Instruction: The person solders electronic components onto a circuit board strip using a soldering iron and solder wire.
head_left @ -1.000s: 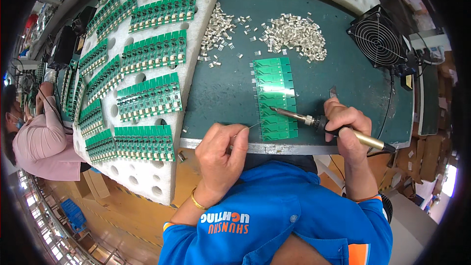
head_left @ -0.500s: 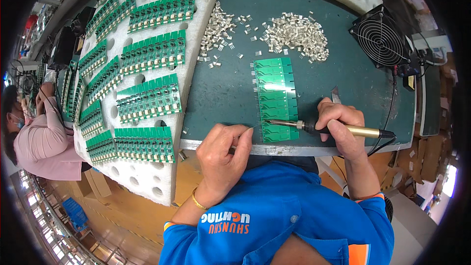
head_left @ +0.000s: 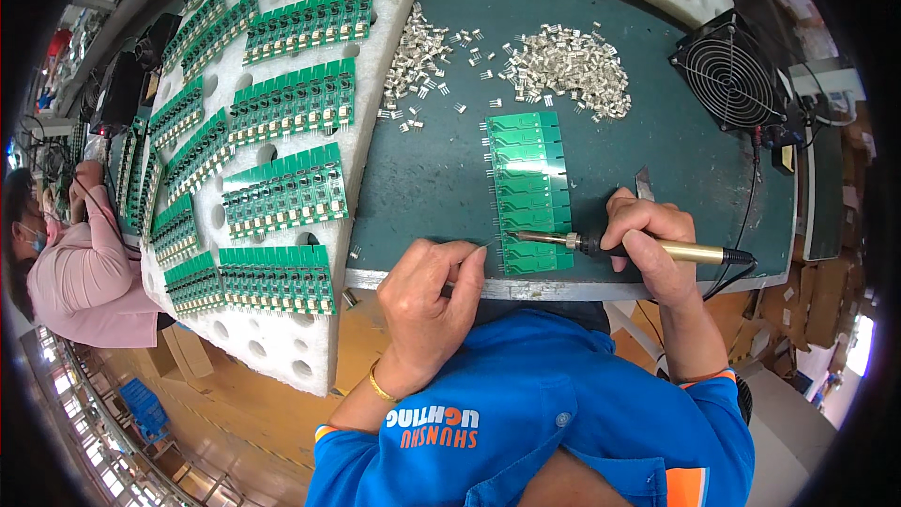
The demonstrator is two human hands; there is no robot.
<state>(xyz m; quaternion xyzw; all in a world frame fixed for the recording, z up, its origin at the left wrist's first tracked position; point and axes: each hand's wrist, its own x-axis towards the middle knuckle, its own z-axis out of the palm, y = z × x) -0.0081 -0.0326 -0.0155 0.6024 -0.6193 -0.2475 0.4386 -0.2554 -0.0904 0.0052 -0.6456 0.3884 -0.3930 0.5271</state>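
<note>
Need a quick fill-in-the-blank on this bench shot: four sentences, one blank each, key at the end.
1. The right hand holds the soldering iron, its tip pointing to the person's ____ (left or right).
2. The circuit board beneath that tip is ____ in colour.
3. The fan stands to the board's ____ (left or right).
4. The bracelet circles the person's ____ wrist.

Missing words: left; green; right; left.

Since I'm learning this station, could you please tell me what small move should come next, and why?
Perhaps ease the iron toward the near-end pins: the right hand holds its tip over the board's left side, just short of them, and the left hand sits just off the board. What is already soldered is too small to judge.
</note>
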